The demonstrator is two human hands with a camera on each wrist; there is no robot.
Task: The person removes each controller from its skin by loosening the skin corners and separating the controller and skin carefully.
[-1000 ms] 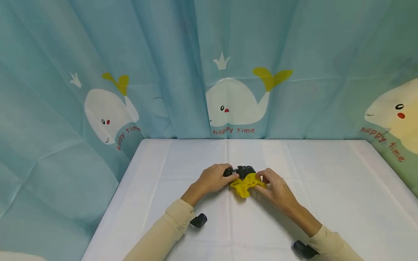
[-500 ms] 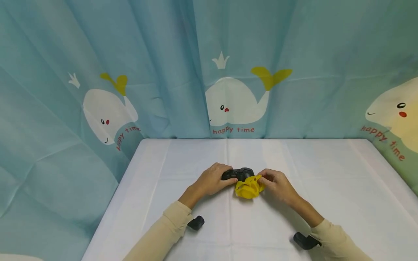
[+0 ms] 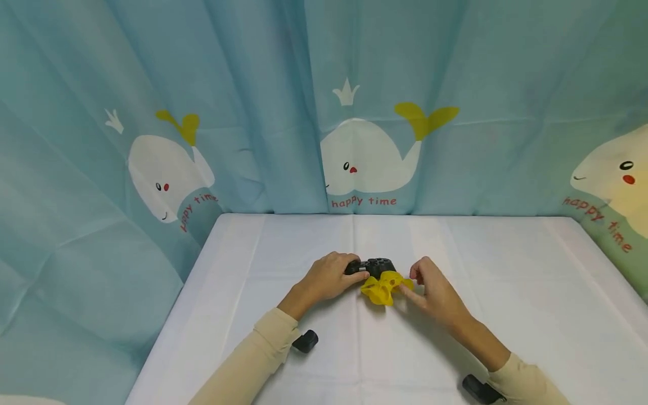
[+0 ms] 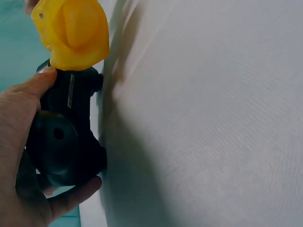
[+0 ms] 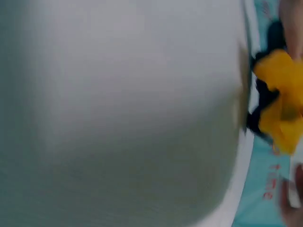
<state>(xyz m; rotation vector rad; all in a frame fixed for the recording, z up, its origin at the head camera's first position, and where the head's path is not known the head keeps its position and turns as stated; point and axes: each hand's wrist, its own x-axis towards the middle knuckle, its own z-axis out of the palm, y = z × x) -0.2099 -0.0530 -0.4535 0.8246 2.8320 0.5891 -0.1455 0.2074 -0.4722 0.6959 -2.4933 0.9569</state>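
My left hand [image 3: 331,275] grips one end of a black game controller [image 3: 378,266] above the white table. In the left wrist view, its thumb lies along the controller [image 4: 59,142] and a finger curls under the near grip. A soft yellow silicone cover [image 3: 381,289] with holes hangs at the controller's other end, hiding part of it. Whether it is fitted over that end, I cannot tell. My right hand [image 3: 437,295] is beside the cover, thumb reaching to its edge and index finger raised away from it. The right wrist view is blurred, with the cover [image 5: 284,94] at its right edge.
A white cloth covers the table [image 3: 283,242]. A blue curtain [image 3: 263,112] with printed whales stands behind and to the sides. Black wrist devices [image 3: 306,341] show by both beige sleeves [image 3: 253,351].
The yellow cover has shifted and changed shape beside the controller. My right hand's fingers have parted from their pinch on it, the index finger lifting away. My left hand keeps its grip.
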